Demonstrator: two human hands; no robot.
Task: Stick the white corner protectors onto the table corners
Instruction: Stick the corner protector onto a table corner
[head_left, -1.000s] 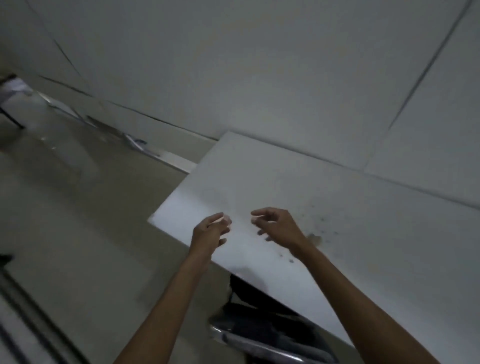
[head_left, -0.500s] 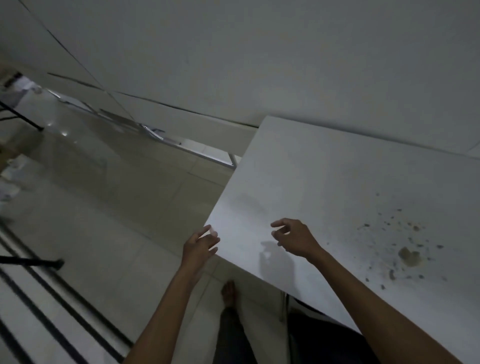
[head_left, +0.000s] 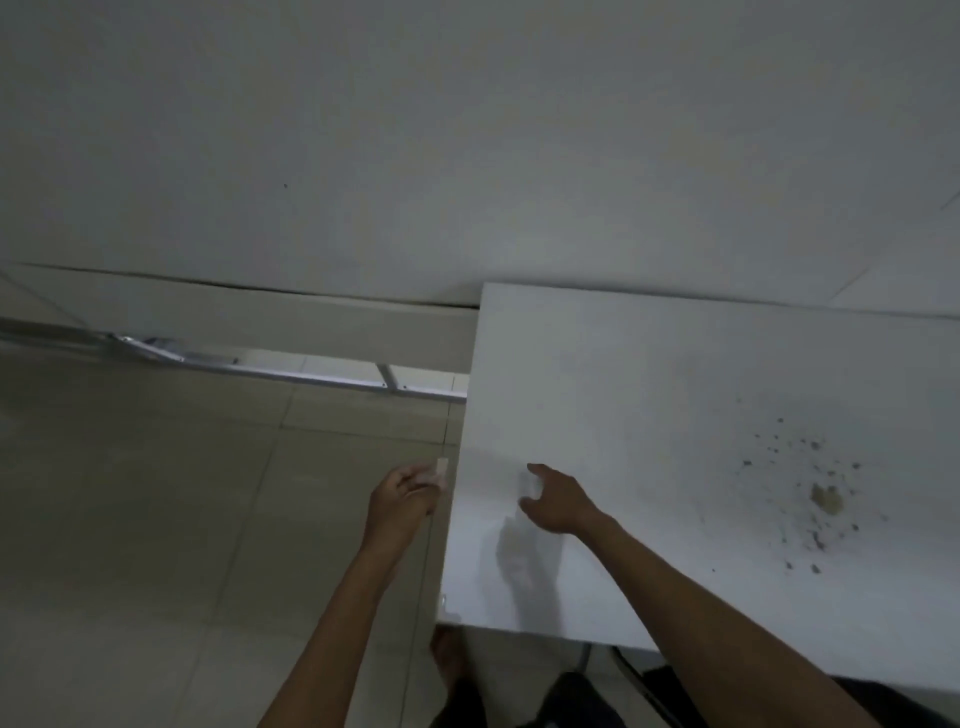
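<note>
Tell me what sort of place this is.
Probably a plain indoor room, maybe an office or workroom, though little shows. A white table stands against a bare white wall, over a tiled floor. The table carries a patch of brown crumbs.

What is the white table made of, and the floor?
The table looks like smooth matte white laminate or painted board: flat, thin-edged, with little glare. The floor looks like glazed beige tile, given its grid of grout lines and soft sheen.
</note>
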